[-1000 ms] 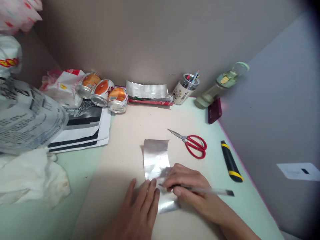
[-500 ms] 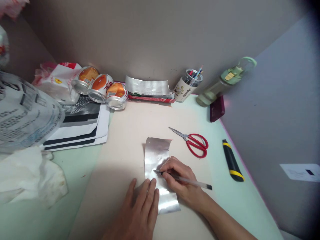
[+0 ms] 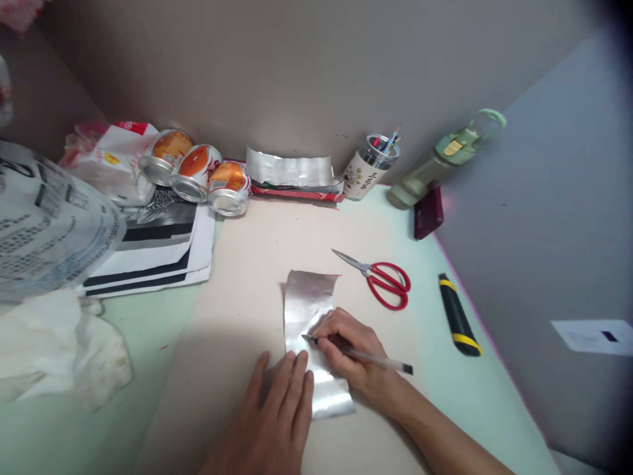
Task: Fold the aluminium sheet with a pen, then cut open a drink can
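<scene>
A silvery sheet of thin metal [image 3: 309, 297] with slightly curled edges lies on a large pale board [image 3: 247, 251]. My left hand [image 3: 279, 402] rests flat on the sheet's lower left part, its fingers stretched out and a little apart. In my right hand [image 3: 353, 349] a clear pen [image 3: 380, 360] with a dark end is pinched, its tip at the middle of the sheet. Any mark under the tip is too small to make out. Red-handled scissors [image 3: 388, 284] lie to the right, beyond my right hand, blades pointing away to the left.
Several cut drink cans [image 3: 230, 191] and more cut metal sheets [image 3: 291, 173] line the back. A pen holder [image 3: 368, 171], green bottle [image 3: 435, 165], dark red box [image 3: 428, 214] and black-yellow cutter [image 3: 459, 316] stand or lie rightward. Printed papers [image 3: 168, 264], plastic bag [image 3: 49, 218] and crumpled tissue [image 3: 64, 349] are left.
The pen's back end has tilted slightly to the left, with its tip staying near the same spot on the sheet. My left hand holds its place; the whole view has shifted very slightly.
</scene>
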Demonstrator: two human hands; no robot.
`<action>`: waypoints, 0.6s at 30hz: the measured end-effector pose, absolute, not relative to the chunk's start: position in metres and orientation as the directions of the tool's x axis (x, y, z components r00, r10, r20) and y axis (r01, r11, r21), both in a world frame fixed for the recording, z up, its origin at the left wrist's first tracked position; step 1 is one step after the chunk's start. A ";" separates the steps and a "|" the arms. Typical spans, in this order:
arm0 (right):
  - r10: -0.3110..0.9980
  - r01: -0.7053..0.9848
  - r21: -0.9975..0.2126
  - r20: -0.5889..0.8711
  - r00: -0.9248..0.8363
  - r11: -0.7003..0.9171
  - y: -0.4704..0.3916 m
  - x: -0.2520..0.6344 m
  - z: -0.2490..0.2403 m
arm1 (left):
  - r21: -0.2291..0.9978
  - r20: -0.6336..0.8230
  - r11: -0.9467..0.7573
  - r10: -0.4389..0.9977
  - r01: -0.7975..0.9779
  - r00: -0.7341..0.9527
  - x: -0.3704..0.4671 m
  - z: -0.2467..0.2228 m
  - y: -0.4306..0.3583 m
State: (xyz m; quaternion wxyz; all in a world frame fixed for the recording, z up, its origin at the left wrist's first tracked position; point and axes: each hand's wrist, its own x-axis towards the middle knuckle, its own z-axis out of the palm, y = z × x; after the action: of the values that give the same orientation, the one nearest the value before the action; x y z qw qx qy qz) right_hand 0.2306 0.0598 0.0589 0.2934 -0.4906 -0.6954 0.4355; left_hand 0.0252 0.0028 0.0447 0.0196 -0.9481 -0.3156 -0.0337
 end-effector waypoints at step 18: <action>0.921 0.377 -0.921 -0.062 -0.384 0.095 0.060 0.231 0.061 | -0.012 0.064 -0.799 0.599 0.601 0.798 0.026 0.044 0.003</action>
State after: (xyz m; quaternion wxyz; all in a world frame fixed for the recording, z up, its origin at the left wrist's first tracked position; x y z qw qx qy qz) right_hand 0.2313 0.0604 0.0608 0.2861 -0.4758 -0.6824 0.4755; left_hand 0.0259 0.0026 0.0440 0.0158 -0.9480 -0.3165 -0.0285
